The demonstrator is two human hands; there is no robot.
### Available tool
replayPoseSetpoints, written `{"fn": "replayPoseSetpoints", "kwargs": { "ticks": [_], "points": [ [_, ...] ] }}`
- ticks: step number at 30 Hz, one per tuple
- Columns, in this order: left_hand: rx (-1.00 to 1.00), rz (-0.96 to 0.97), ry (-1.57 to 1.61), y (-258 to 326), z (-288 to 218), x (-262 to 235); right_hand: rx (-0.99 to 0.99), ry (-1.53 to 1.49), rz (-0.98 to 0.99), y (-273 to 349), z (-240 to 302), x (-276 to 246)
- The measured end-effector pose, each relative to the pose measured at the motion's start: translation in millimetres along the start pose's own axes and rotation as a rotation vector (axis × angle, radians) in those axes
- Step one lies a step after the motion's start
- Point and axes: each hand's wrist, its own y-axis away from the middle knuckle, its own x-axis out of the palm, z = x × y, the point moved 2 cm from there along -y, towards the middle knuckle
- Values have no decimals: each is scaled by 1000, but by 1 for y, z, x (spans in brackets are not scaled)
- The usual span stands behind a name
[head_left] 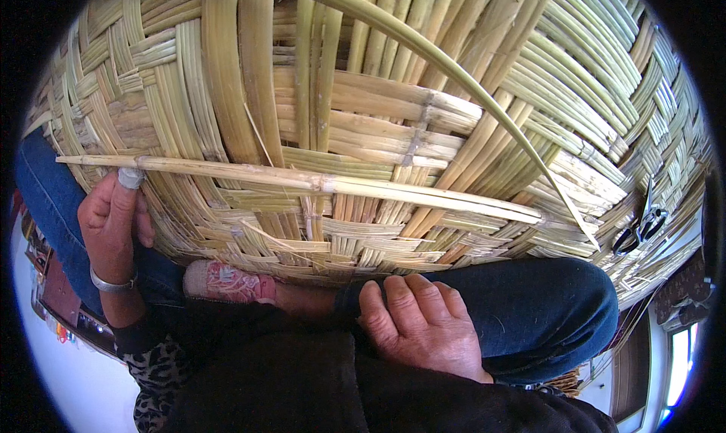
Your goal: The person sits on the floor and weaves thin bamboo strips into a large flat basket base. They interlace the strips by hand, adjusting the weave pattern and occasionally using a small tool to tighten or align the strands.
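My left hand [117,210] is at the left, its fingers curled in and one fingertip wrapped in pale tape. That fingertip meets a long, pale split-cane strip [363,187] near its thin left end. The strip lies across a large piece of woven cane [363,130], where broad strips cross over and under. My right hand [423,323] rests on my bent right leg, fingers folded down side by side. Nothing shows in it, though its fingertips are hidden. Another long greenish strip [446,62] arches above the weave, its tapered end down toward the right.
Dark-handled scissors [643,225] lie on the weave at the right. My jeans-covered right leg [544,312] and a pink patterned slipper [231,282] border its near edge. Loose cane ends stick out at the right rim. Shelves with small items [60,297] stand at the far left.
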Motion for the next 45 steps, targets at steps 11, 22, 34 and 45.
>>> {"fn": "replayPoseSetpoints", "kwargs": {
  "ticks": [11,22,34,45],
  "points": [
    [1,3,15,0,1,0,-31,51,-28,-1,-1,0],
    [-7,22,53,-1,0,-1,-31,49,-31,-2,-1,0],
    [-21,10,43,-3,-3,0,19,-12,35,-2,2,-3],
    [-17,37,9,-4,0,-3,21,-23,1,-2,3,-5]
  ]
}}
